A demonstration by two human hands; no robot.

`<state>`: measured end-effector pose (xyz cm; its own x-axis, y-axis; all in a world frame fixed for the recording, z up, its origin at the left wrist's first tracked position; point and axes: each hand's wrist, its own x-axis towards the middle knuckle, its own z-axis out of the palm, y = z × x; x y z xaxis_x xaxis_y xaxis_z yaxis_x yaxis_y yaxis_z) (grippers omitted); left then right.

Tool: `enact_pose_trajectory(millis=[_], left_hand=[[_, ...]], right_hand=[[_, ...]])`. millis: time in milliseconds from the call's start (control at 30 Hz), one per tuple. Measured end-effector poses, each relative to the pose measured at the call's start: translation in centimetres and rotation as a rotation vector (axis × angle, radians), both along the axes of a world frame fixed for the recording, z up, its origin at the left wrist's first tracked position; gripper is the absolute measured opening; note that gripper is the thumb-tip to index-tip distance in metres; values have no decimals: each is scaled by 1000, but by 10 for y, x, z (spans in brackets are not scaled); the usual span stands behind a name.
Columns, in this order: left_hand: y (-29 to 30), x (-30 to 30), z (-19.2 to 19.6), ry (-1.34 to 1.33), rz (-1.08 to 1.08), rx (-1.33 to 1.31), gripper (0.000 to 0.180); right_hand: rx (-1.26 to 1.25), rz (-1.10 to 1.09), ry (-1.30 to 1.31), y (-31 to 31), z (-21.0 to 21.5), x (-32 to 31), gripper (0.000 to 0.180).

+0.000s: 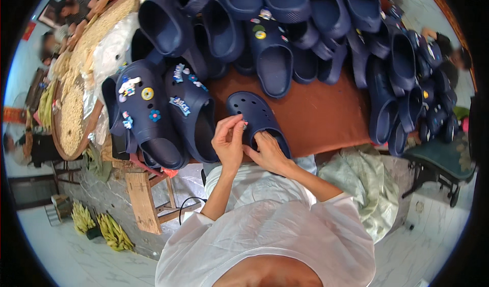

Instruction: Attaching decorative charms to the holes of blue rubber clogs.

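Observation:
A navy clog [252, 105] with holes in its upper lies in front of me at the table's near edge, its toe pointing away. My left hand [229, 140] is closed in a pinch on a small shoe charm [245, 125] at the clog's upper; the charm's shape is too small to make out. Fingers of my right hand [270, 154] reach into the clog's foot opening and hold the shoe, their tips hidden inside. To the left stand a clog with several colourful charms [145, 106] and another decorated clog [191, 101].
Many navy clogs [285, 2] are heaped along the far side of the brown table [326, 111], with more at the right. Left are a wooden stool [144, 200] and a large tray of pale kernels [71, 119]. Other people [76, 17] sit beyond. A green chair [445, 157] stands at right.

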<state>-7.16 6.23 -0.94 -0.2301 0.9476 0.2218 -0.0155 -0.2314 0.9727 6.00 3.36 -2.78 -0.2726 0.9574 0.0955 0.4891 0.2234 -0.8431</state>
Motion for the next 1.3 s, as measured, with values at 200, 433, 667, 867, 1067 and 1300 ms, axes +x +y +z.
enact_pose_trajectory(millis=[200, 433, 667, 867, 1067, 1300], left_hand=[[-11, 3, 12, 61, -39, 41, 15], [-25, 21, 12, -51, -232, -30, 15], [-21, 31, 16, -193, -216, -112, 17], [-21, 33, 11, -277, -235, -144, 21], [-30, 29, 14, -360, -278, -203, 19], [-28, 27, 15, -409, -297, -176, 15]], right_hand=[[-217, 0, 293, -1, 22, 11, 22], [-306, -95, 749, -4, 24, 39, 32], [-377, -59, 863, 10, 19, 44, 9], [-146, -276, 332, 27, 11, 73, 7], [7, -388, -164, 31, -8, 101, 9], [123, -431, -234, 35, -14, 104, 22]])
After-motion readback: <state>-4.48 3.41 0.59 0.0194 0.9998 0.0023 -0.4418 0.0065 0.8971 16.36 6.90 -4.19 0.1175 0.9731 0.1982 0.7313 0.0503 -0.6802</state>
